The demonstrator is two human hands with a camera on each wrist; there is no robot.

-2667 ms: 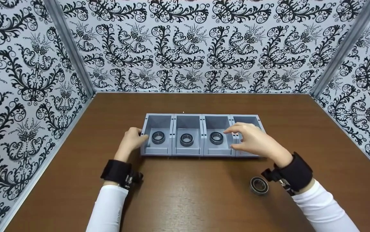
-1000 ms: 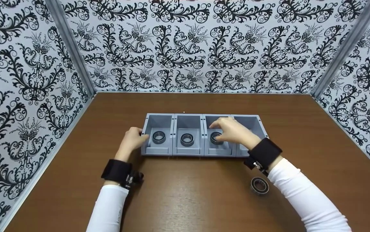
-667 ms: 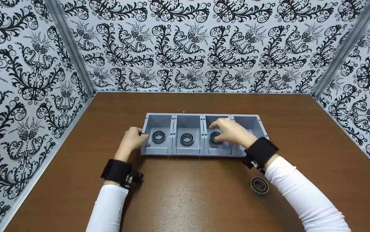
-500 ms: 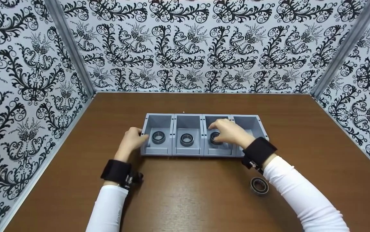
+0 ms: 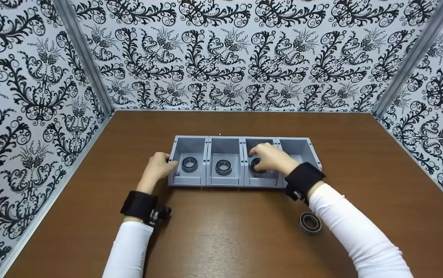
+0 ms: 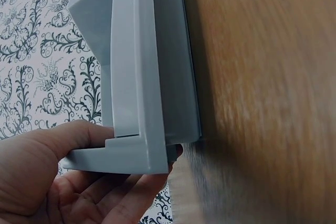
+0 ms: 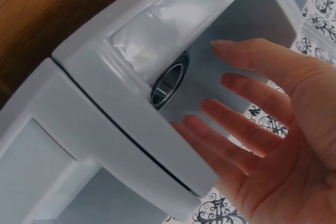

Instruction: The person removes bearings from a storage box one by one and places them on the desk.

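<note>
A row of several joined grey bins (image 5: 224, 182) stands on the table. My left hand (image 5: 157, 169) grips the row's left end wall; in the left wrist view, thumb (image 6: 79, 134) and fingers lie on either side of the wall. Over the third bin from the left, my right hand (image 5: 273, 158) is held with fingers apart and loosely bent. Below it a ball bearing (image 7: 184, 63) lies on that bin's floor, partly covered by the hand in the head view. In the right wrist view nothing is between thumb and fingers. One bearing (image 5: 189, 170) sits in the first bin, another (image 5: 223, 173) in the second.
A further bearing (image 5: 303, 222) lies on the brown table (image 5: 221, 231), in front of the row and close to the right sleeve (image 5: 354, 231). Patterned panels (image 5: 225, 58) with grey corner posts enclose the table's back and sides.
Since the earliest frame my right hand has moved left, from beside the third and fourth bins to over the third bin's bearing. Lately it shifts only slightly. My left hand keeps its place.
</note>
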